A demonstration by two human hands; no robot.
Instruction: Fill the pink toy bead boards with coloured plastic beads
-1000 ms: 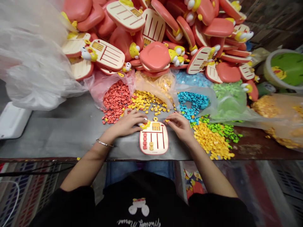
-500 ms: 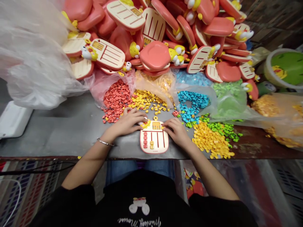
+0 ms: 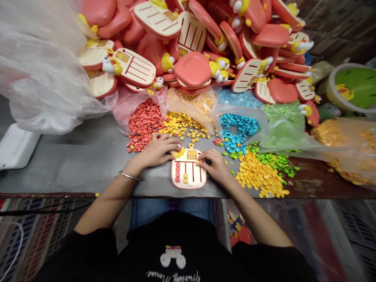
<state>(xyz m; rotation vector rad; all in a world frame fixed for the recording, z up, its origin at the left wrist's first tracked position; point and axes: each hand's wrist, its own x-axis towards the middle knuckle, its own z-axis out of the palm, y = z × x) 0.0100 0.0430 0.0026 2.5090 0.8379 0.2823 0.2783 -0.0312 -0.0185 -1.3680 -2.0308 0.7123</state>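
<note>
A cream slotted toy board [image 3: 189, 183] with a coral rim lies flat on the table before me. Red beads [image 3: 178, 172] fill much of its left slot, and a couple of yellow beads [image 3: 185, 178] sit in the slot beside it. My left hand [image 3: 158, 150] is closed on the board's upper left edge, by the yellow-and-white figure [image 3: 178, 152]. Over the upper right of the board, my right hand [image 3: 216, 166] pinches a small yellow bead [image 3: 197, 161] between thumb and fingertip, above the slots.
Piles of loose red beads [image 3: 145, 121], yellow beads [image 3: 261, 174], blue beads [image 3: 239, 127] and green beads [image 3: 277, 162] spill from bags around the board. Behind them rises a heap of coral boards [image 3: 192, 68]. Clear plastic [image 3: 49, 78] and a white box [image 3: 19, 147] are at left.
My right hand has moved from the board's upper right edge inward and down toward the slots, with the yellow bead showing in its pinch. My left hand stays on the board.
</note>
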